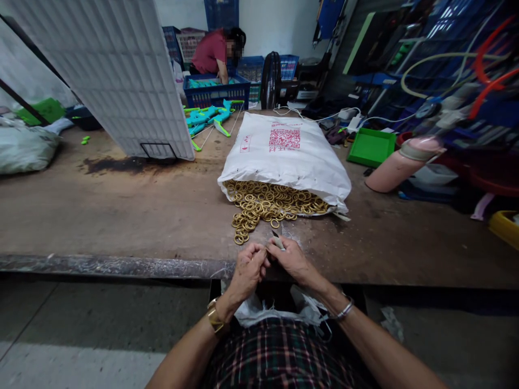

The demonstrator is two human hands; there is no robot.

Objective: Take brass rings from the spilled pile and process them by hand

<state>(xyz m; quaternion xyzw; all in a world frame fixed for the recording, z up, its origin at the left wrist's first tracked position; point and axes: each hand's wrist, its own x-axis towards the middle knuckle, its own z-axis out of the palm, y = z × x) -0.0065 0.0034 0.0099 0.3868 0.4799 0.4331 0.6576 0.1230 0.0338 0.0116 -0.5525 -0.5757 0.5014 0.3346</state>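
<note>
At the front edge of the table my left hand [250, 266] is closed in a pinch, its fingertips meeting those of my right hand. What the left fingers hold is too small and hidden to make out. My right hand [291, 260] is closed around a small knife [278, 241] with a pale handle and a dark tip pointing away from me. Just beyond both hands, gold-coloured rings [251, 212] spill in a heap from the mouth of a white woven sack [259, 146] that lies on its side, printed in red.
A white ribbed panel [133, 75] stands at left on the brown table [101, 216]. Turquoise-green toy bows [211, 120] lie behind the sack. At right are a green tray [372, 146] and a pink bottle [399, 166]. A person [211, 51] bends over a blue crate [211, 97] near a fan [271, 81].
</note>
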